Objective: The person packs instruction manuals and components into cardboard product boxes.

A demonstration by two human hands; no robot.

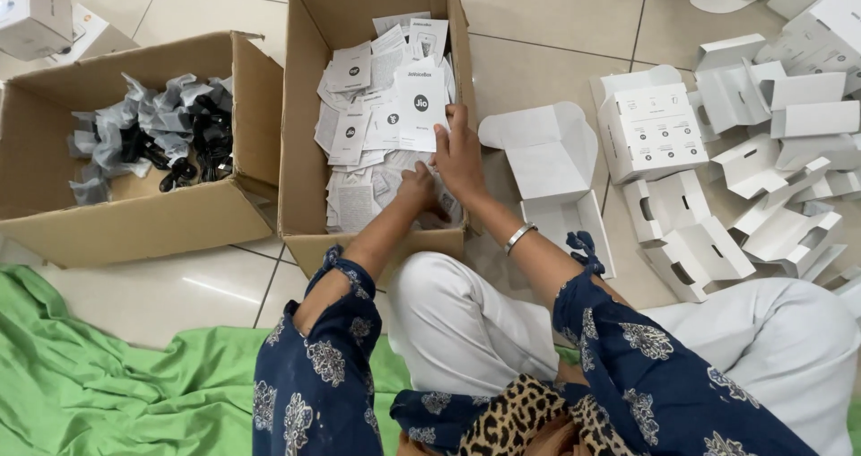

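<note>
Both hands inside middle cardboard box [300, 151]. Right hand [459, 156] pinches white leaflet [420, 106]; left hand [420, 191] curled, pressing leaflet pile [359, 196].

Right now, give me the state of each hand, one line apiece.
Left hand: fingers curled down among the paper leaflets in the cardboard box; whether it grips one cannot be told.
Right hand: holds a white leaflet by its edge.

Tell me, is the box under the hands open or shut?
Open: the box has its flaps up, and leaflets show inside.
</note>
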